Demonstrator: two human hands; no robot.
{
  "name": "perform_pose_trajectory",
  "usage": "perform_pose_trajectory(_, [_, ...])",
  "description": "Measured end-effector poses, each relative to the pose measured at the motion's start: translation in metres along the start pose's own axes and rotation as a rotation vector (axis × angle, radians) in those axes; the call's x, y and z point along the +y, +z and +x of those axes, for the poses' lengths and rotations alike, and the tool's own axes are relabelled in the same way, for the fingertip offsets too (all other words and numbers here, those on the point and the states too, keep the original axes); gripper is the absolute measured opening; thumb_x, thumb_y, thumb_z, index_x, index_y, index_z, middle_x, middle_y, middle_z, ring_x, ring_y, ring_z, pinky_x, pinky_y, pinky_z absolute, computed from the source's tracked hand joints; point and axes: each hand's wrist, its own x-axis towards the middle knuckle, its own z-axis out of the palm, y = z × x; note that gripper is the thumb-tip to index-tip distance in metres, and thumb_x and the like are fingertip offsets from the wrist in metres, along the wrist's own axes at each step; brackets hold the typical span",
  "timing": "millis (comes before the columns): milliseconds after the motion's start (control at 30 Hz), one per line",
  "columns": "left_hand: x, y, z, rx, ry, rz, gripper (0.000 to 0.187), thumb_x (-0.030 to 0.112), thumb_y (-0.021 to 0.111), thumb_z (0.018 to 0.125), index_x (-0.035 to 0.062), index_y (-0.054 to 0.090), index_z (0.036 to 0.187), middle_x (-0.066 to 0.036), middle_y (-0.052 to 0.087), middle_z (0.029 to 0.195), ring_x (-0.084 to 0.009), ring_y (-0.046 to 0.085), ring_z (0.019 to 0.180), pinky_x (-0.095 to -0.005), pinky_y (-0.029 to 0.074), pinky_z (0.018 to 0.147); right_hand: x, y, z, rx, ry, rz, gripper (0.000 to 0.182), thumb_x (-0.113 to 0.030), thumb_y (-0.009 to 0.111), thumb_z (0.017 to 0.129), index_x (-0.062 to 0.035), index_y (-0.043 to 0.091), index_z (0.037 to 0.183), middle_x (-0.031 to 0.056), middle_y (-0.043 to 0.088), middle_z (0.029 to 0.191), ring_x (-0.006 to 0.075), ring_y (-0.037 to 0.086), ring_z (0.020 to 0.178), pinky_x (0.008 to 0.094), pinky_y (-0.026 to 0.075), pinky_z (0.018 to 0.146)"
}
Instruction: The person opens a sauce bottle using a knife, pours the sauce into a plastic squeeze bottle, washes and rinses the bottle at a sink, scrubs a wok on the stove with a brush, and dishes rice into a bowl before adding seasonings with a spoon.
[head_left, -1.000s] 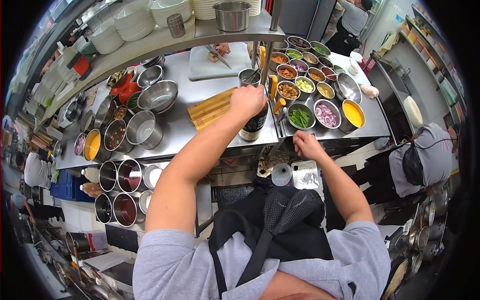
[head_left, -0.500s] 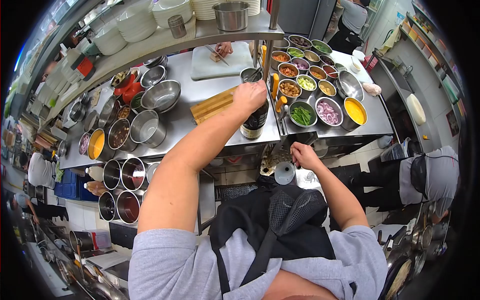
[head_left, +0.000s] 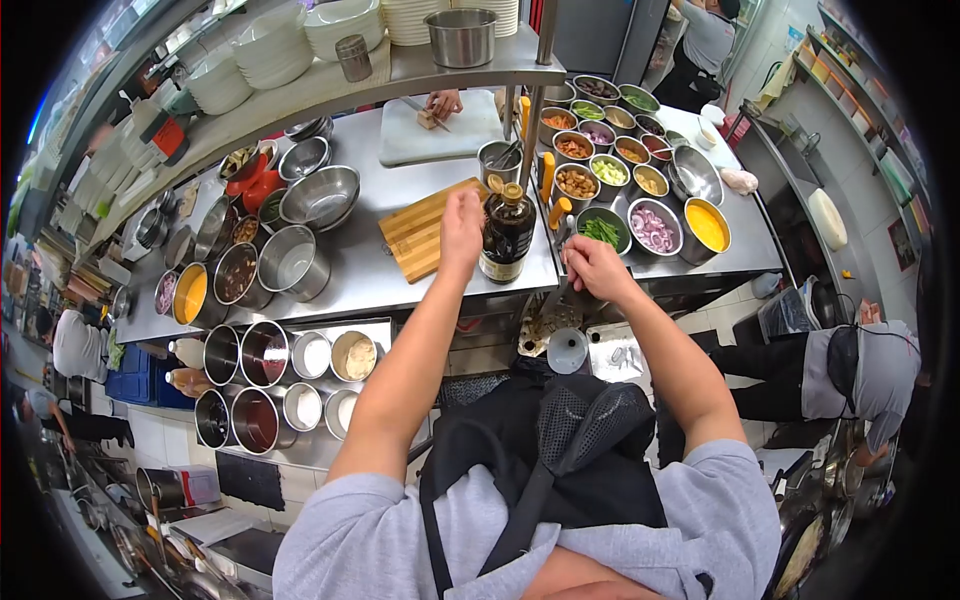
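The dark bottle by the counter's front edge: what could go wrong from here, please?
The bottle stands close to the front edge of the counter, with the left hand right beside it, so a bump might tip it over, perhaps to the floor. The right hand is close to the pan of greens and might knock it. The yellow liquid, uncovered and also near the edge, could spill if jolted.
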Motion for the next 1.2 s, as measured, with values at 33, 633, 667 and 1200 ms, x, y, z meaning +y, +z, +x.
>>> perform_pose_trajectory(33, [0.007, 0.000, -0.012, -0.004, -0.003, -0.001, 0.028, 0.031, 0.051, 0.102, 0.0057, 0.060, 0.111, 0.002, 0.053, 0.080, -0.0064, 0.047, 0.072, -0.0221, 0.041, 0.068, -0.006, 0.001, 0.006, -0.016, -0.038, 0.021, 0.021, -0.015, 0.048, 0.098, -0.0007, 0.059, 0.088, 0.0035, 0.059, 0.063, 0.0112, 0.057, 0.050, 0.0256, 0.046, 0.047])
perform_pose_trajectory(633, [-0.013, -0.025, -0.039, -0.105, -0.087, -0.083, 0.008, 0.007, 0.051, 0.094, 0.0024, 0.054, 0.101, -0.008, 0.060, 0.079, -0.0116, 0.048, 0.062, -0.0292, 0.041, 0.056, -0.071, -0.001, 0.074, -0.056, -0.301, -0.376, 0.019, -0.020, 0.057, 0.092, -0.0087, 0.065, 0.104, 0.0086, 0.068, 0.078, 0.0228, 0.066, 0.069, 0.0359, 0.053, 0.063])
perform_pose_trajectory(667, [-0.025, -0.026, -0.025, -0.109, -0.087, -0.085, 0.008, 0.007, 0.051, 0.094, 0.0024, 0.054, 0.101, -0.008, 0.060, 0.079, -0.0116, 0.048, 0.062, -0.0292, 0.041, 0.056, -0.074, -0.012, 0.086, 0.038, -0.447, -0.569, 0.020, -0.020, 0.057, 0.091, -0.0102, 0.066, 0.105, 0.0103, 0.069, 0.082, 0.0281, 0.068, 0.077, 0.0397, 0.054, 0.070])
perform_pose_trajectory(1200, [-0.063, -0.031, 0.025, -0.169, -0.060, 0.639, 0.054, 0.040, 0.077, 0.081, 0.0011, 0.065, 0.117, -0.019, 0.067, 0.083, -0.0284, 0.065, 0.075, -0.0375, 0.051, 0.070, -0.104, -0.014, 0.146, -0.408, -0.380, -1.045, 0.031, -0.027, 0.075, 0.076, -0.0177, 0.065, 0.103, 0.0047, 0.070, 0.095, 0.0283, 0.067, 0.094, 0.0428, 0.052, 0.074])
